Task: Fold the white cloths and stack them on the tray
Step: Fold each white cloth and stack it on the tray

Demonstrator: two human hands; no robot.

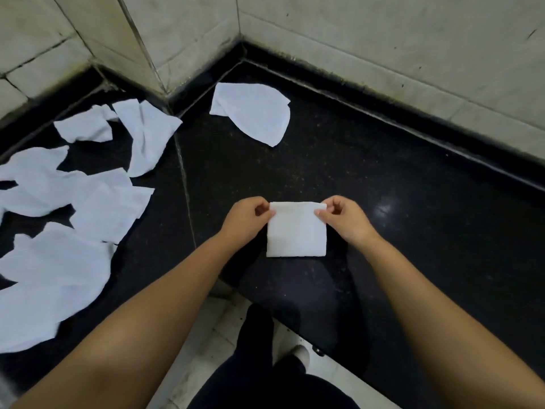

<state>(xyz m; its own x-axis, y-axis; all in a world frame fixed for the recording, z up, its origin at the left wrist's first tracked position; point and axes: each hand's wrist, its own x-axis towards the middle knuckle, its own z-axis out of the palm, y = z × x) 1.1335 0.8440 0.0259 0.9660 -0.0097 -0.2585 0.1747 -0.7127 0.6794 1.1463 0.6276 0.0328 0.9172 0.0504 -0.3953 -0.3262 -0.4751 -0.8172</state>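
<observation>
A folded white cloth [296,231], a small square, lies on the black stone counter [398,202] in front of me. My left hand [246,218] pinches its far left corner. My right hand [343,216] pinches its far right corner. Several unfolded white cloths [59,261] lie spread over the counter's left side. One more loose white cloth [253,113] lies near the back corner. No tray is in view.
Pale tiled walls [383,39] close the counter at the back and right, with a jutting wall corner [141,54] at the back left. A seam [184,172] runs across the counter. Below the front edge are my dark trousers [259,364] and a light floor.
</observation>
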